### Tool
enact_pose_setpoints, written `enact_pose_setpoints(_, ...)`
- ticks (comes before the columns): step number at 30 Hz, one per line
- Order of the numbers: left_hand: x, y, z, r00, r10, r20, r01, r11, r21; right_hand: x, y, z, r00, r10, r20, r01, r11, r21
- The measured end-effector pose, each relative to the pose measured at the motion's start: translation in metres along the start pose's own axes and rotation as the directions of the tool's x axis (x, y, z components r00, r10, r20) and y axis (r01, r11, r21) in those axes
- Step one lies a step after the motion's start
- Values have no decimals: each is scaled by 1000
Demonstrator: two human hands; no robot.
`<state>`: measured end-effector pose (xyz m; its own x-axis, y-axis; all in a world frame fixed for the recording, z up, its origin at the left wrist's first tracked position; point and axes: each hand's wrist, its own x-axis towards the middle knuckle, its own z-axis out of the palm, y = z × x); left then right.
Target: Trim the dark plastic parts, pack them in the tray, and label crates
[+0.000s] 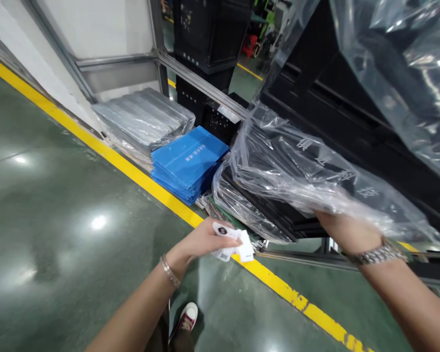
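My left hand is closed around several small white cards, pinched under the thumb; dark print shows on some of them. My right hand, with a metal watch at its wrist, is at the lower edge of a clear plastic bag with white printed characters, wrapped over flat black pieces. Its fingers are partly hidden by the film, which bunches up over them. Below the bag lies another plastic-wrapped black stack. Left of that stands a stack of blue sheets with white print on top.
A plastic-wrapped grey stack lies farther left inside a metal frame. Black crates rise behind the frame. Large wrapped black pieces fill the upper right. A yellow line crosses the green floor.
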<state>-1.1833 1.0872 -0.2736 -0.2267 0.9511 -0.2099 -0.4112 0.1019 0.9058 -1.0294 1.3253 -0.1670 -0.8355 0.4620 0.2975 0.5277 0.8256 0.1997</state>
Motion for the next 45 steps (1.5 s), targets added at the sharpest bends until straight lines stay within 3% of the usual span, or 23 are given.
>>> enact_pose_setpoints(2, -14, -31, 4, 958, -144, -246, 67, 953, -297, -6, -2, -3, 999, -40, -11, 40, 999, -33)
enact_pose_setpoints(4, -26, -54, 11, 871, -281, -402, 30, 848, -529, -9, -5, -4, 998, -69, -7, 68, 995, -69)
enact_pose_setpoints(8, -37, -74, 32, 720, -485, -496, -83, 650, -756, -13, -12, -5, 999, -47, 10, 47, 993, -106)
enact_pose_setpoints(11, -37, -76, 47, 674, -548, -496, -137, 567, -812, -26, -19, -13, 999, -47, -19, 44, 989, -142)
enact_pose_setpoints(14, -39, -79, 58, 677, -505, -535, -199, 575, -794, -53, -31, -13, 995, -34, -92, 27, 997, -79)
enact_pose_setpoints(16, -43, -82, 61, 696, -447, -563, -197, 634, -747, -74, -46, -3, 997, 22, -68, -10, 985, 172)
enact_pose_setpoints(17, -46, -84, 62, 709, -419, -567, -173, 676, -716, -82, -57, 5, 999, 42, 6, -42, 933, 359)
enact_pose_setpoints(19, -51, -88, 61, 738, -376, -560, -103, 758, -644, -95, -81, 26, 967, 6, 255, -188, 694, 695)
enact_pose_setpoints(20, -54, -90, 59, 755, -354, -553, -71, 793, -605, -98, -95, 37, 919, -42, 393, -308, 546, 779)
enact_pose_setpoints(23, -57, -95, 53, 782, -308, -541, -33, 847, -530, -102, -130, 65, 709, -151, 689, -649, 242, 721)
enact_pose_setpoints(24, -57, -97, 51, 779, -310, -545, -35, 847, -531, -104, -137, 72, 677, -168, 717, -692, 185, 697)
enact_pose_setpoints(25, -57, -99, 48, 773, -324, -546, -35, 837, -546, -106, -143, 77, 680, -170, 713, -697, 151, 701)
enact_pose_setpoints(27, -55, -101, 43, 756, -370, -539, -27, 806, -591, -111, -146, 83, 757, -162, 634, -610, 172, 773)
enact_pose_setpoints(30, -52, -101, 37, 750, -410, -519, -21, 770, -638, -119, -143, 85, 878, -232, 418, -329, 339, 881)
enact_pose_setpoints(32, -49, -97, 34, 762, -412, -500, -30, 748, -663, -121, -142, 84, 910, -274, 310, -176, 421, 890)
enact_pose_setpoints(34, -47, -93, 32, 770, -407, -491, -47, 731, -681, -120, -144, 84, 934, -255, 251, -108, 468, 877)
enact_pose_setpoints(40, -41, -90, 31, 773, -385, -504, -127, 685, -717, -120, -160, 85, 980, -134, 149, -67, 481, 874)
enact_pose_setpoints(43, -38, -93, 33, 761, -393, -516, -153, 665, -731, -123, -169, 88, 971, 49, 234, -233, 404, 885)
enact_pose_setpoints(45, -35, -96, 35, 744, -398, -536, -175, 658, -732, -125, -176, 91, 905, 164, 392, -423, 262, 867)
